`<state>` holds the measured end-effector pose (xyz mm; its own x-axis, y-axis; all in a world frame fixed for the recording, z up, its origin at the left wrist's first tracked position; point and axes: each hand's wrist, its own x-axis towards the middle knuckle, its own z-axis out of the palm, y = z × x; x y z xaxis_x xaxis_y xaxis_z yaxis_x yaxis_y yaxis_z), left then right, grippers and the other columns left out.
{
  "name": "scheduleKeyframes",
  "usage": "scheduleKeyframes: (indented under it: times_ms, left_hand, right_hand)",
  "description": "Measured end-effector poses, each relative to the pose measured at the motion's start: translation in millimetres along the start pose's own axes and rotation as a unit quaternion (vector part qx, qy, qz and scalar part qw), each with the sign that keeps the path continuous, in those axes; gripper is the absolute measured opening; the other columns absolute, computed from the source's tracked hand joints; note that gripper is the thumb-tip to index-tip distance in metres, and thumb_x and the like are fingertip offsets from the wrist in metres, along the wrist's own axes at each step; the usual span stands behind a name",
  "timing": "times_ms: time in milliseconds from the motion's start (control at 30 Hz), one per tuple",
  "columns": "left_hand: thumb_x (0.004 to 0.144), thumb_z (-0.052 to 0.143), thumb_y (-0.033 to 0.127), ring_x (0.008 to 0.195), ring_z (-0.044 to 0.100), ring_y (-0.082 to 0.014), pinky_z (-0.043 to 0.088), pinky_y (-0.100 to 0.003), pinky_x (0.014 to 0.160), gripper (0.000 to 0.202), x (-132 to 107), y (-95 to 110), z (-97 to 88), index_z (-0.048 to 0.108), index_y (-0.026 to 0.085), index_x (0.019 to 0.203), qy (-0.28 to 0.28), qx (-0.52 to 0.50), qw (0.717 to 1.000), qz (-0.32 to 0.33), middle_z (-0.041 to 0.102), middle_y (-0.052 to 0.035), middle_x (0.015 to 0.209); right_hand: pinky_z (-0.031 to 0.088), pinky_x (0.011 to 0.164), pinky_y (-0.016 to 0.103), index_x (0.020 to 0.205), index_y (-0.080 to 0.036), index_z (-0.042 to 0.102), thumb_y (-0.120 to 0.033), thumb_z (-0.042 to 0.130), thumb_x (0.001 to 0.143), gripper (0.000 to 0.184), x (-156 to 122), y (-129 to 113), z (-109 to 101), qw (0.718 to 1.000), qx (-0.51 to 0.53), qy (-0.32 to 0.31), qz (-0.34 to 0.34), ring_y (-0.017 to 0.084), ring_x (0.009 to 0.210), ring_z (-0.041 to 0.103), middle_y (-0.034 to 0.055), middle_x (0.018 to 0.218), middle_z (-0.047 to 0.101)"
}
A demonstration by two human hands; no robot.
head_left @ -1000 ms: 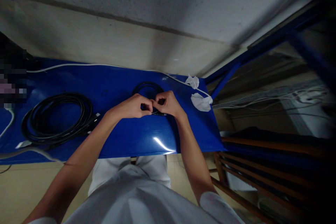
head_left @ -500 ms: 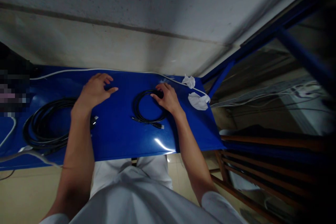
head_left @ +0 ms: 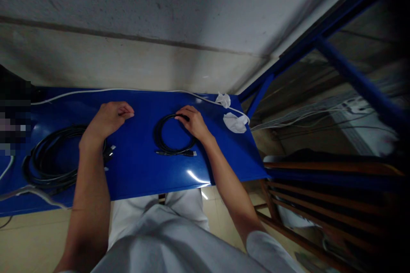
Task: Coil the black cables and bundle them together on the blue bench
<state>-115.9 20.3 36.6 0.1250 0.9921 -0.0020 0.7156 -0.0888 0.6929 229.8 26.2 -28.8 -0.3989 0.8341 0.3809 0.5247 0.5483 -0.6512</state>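
Right hand [head_left: 193,123] pinches thin black ring-coiled cable [head_left: 159,135] at one o'clock; left hand [head_left: 111,117] fingertips together, seemingly empty. Likely light, springy; grip bundled strands.

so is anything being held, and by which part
The right hand seems to pinch the small cable coil by its far edge; the left hand holds nothing visible.

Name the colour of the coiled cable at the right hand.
The coiled cable is black, seen best in the head view.
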Motion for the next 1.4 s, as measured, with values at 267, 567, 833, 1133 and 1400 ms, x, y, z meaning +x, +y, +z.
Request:
scheduleKeyframes:
  times_ms: [267, 567, 833, 1133, 1400]
  left_hand:
    - [0.089, 0.079, 0.035, 0.091, 0.077, -0.0220, 0.062, -0.037, 0.089, 0.018, 19.3, 72.6, 79.3, 0.076, 0.020, 0.098, -0.005, -0.237, 0.965, 0.111, 0.081, -0.0072, 0.098]
    - [0.095, 0.073, 0.033, 0.092, 0.075, -0.0189, 0.060, -0.033, 0.088, 0.023, 24.4, 68.2, 115.6, 0.074, 0.020, 0.114, 0.068, -0.263, 0.956, 0.114, 0.078, -0.0070, 0.102]
    - [0.100, 0.069, 0.032, 0.099, 0.075, -0.0202, 0.060, -0.035, 0.093, 0.020, 16.0, 59.8, 119.7, 0.077, 0.021, 0.114, 0.056, -0.213, 0.966, 0.135, 0.076, -0.0091, 0.113]
    - [0.096, 0.074, 0.028, 0.090, 0.072, -0.0191, 0.058, -0.034, 0.084, 0.008, 15.9, 63.3, 112.1, 0.079, 0.022, 0.098, 0.043, -0.184, 0.968, 0.168, 0.075, -0.0047, 0.097]
    - [0.093, 0.074, 0.025, 0.089, 0.073, -0.0192, 0.055, -0.034, 0.083, 0.006, 15.7, 64.6, 111.6, 0.079, 0.022, 0.094, 0.054, -0.186, 0.967, 0.165, 0.080, -0.0042, 0.097]
  right_hand:
    - [0.052, 0.110, 0.046, 0.117, -0.025, 0.078, -0.048, 0.083, 0.096, 0.032, 2.1, -27.3, 9.4, 0.998, 0.055, 0.015, 0.001, 0.027, 0.115, 0.070, 0.0096, 0.120, 0.076]
    - [0.056, 0.087, 0.034, 0.104, -0.022, 0.072, -0.059, 0.067, 0.104, 0.037, 4.1, -29.0, 11.1, 0.983, 0.142, 0.090, 0.073, 0.020, 0.094, 0.069, 0.0058, 0.102, 0.074]
    - [0.057, 0.089, 0.036, 0.100, -0.024, 0.075, -0.061, 0.071, 0.101, 0.037, 4.8, -30.3, 6.3, 0.977, 0.180, 0.093, 0.072, 0.022, 0.097, 0.068, 0.0062, 0.104, 0.073]
    - [0.056, 0.082, 0.034, 0.098, -0.023, 0.075, -0.059, 0.074, 0.100, 0.036, 4.8, -25.5, 6.2, 0.959, 0.258, 0.092, 0.074, 0.019, 0.086, 0.067, 0.0049, 0.097, 0.072]
    - [0.055, 0.083, 0.033, 0.094, -0.022, 0.071, -0.049, 0.078, 0.096, 0.027, 2.4, -27.6, 1.1, 0.953, 0.287, 0.066, 0.076, 0.018, 0.086, 0.066, 0.0041, 0.096, 0.072]
